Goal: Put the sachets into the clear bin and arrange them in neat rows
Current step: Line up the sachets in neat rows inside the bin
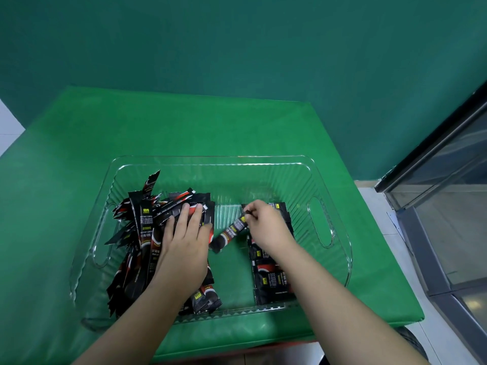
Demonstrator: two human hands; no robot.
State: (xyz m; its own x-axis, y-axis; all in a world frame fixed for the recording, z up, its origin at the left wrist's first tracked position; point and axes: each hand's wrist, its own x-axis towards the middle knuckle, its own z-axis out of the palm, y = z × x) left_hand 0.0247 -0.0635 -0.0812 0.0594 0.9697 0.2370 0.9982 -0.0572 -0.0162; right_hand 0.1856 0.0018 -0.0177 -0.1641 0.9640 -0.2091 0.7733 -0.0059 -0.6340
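Clear bin (210, 164): transparent plastic, ribbed walls, glossy.
Sachets (142, 233): glossy printed black film, crimped at the ends.
Tabletop (184, 127): covered in smooth green sheeting, faint sheen.
Wall (237, 43): matt green.

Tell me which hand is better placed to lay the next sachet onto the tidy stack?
The right hand: its fingers already pinch a single sachet beside the neat stack. The left hand lies flat on the messy sachet pile.

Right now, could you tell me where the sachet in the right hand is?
In the head view, the sachet hangs tilted inside the clear bin, near its middle, pinched by the right hand, between the messy pile and the neat row.
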